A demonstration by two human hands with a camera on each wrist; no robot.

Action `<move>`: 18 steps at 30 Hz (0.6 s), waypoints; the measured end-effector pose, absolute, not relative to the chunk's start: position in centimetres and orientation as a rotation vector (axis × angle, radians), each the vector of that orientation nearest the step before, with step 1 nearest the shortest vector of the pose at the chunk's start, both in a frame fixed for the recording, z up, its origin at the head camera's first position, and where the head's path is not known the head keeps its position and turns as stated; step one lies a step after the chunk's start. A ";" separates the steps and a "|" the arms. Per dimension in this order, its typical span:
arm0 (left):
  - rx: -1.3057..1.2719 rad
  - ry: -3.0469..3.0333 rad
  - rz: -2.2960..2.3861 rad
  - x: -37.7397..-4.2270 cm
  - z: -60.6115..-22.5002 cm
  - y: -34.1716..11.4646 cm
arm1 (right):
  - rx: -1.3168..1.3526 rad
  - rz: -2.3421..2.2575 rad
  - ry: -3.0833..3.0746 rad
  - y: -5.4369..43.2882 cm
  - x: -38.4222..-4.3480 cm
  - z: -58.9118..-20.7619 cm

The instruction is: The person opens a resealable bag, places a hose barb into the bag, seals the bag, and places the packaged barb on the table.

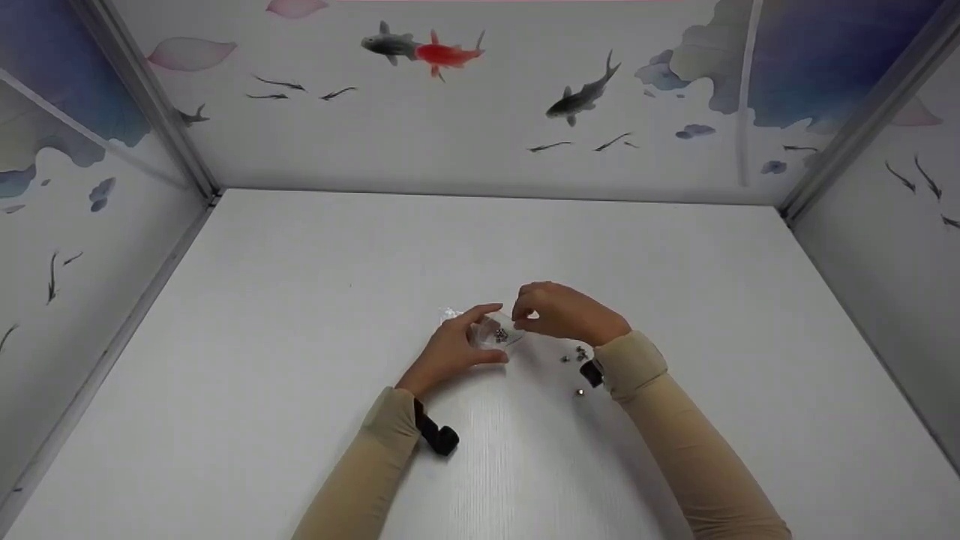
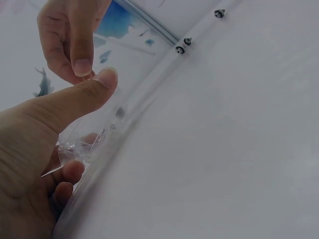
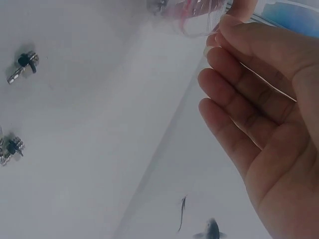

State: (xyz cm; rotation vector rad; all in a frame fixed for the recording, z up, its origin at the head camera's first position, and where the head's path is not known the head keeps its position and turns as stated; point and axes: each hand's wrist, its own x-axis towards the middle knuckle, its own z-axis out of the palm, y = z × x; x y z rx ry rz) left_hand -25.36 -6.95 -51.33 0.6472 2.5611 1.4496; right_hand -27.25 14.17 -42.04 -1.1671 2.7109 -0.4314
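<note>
A small clear plastic zip bag point(image 1: 486, 337) with several small metal pieces inside is between the two hands, close over the table. My left hand point(image 1: 448, 352) holds the bag from the left, its thumb apart from the curled fingers that lie behind the crinkled plastic point(image 2: 75, 137) in the left wrist view. At the bag's upper right edge, my right hand point(image 1: 564, 311) pinches the plastic between thumb and forefinger. In the right wrist view its other fingers point(image 3: 224, 94) are bent beside the zip edge point(image 3: 202, 32).
Several small metal screws with dark rings point(image 2: 180, 50) lie loose on the white table point(image 1: 262, 337), below the right wrist. One screw point(image 1: 580, 392) sits nearer the front. Printed panels point(image 1: 480, 135) wall the table at the back and sides. Each wrist carries a black camera strap.
</note>
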 end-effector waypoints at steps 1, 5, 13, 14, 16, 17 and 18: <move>0.647 2.560 1.448 -25.3 -51.3 -6.9 | -1.169 -0.435 2.709 14.2 -27.2 -42.0; 0.631 2.555 1.447 -25.3 -51.3 -7.0 | -1.201 -0.432 2.704 14.3 -27.2 -42.1; 0.608 2.553 1.449 -25.3 -51.2 -6.9 | -1.196 -0.414 2.697 15.2 -27.2 -42.2; 0.606 2.553 1.449 -25.3 -51.2 -6.9 | -1.185 -0.410 2.696 15.3 -27.2 -42.2; 0.603 2.556 1.447 -25.4 -51.3 -6.9 | -1.151 -0.404 2.693 15.7 -27.1 -42.3; 0.601 2.557 1.448 -25.4 -51.3 -6.9 | -1.135 -0.402 2.690 15.9 -27.1 -42.3; 0.601 2.558 1.449 -25.4 -51.3 -6.9 | -1.113 -0.404 2.686 16.1 -27.0 -42.4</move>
